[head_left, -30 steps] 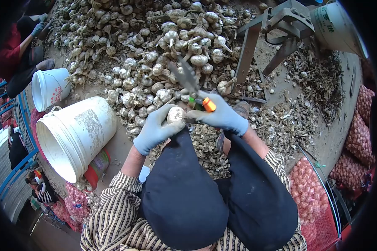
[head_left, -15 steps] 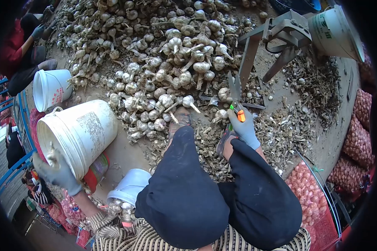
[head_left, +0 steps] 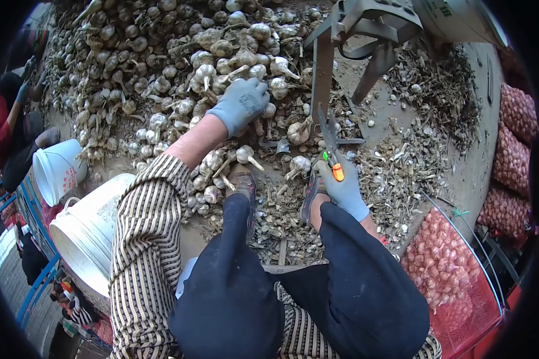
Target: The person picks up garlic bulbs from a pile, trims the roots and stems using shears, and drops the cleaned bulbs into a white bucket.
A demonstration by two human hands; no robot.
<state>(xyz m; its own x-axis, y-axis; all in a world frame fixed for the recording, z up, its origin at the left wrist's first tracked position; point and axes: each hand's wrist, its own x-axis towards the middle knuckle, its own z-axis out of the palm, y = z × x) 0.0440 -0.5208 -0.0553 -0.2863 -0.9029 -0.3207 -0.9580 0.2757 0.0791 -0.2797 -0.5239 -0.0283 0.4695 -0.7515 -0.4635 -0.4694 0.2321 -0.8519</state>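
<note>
My left hand (head_left: 242, 106), in a grey glove, reaches onto the pile of garlic bulbs (head_left: 206, 75). Its fingers curl down around a garlic bulb, though the fingertips are partly hidden. In my gloved right hand (head_left: 343, 188) are pruning shears (head_left: 332, 143) with orange and green on the handles, their blades pointing away from me. Close to the shears, a garlic bulb with a stem (head_left: 298, 166) lies by my right shoe. Another stemmed bulb (head_left: 245, 154) lies near the toe of my left shoe.
A large white bucket (head_left: 87, 233) lies tipped at left, with a smaller bucket (head_left: 58, 170) beyond it. A metal stand (head_left: 323, 78) rises ahead at right. Dry trimmings (head_left: 383, 179) cover the ground. A red net bag of garlic (head_left: 440, 257) lies at right. Another person (head_left: 18, 128) sits at far left.
My left hand has gone from the mouth of the large bucket to the garlic pile, up and to the right. My right hand keeps the shears in nearly the same place. The view has shifted.
</note>
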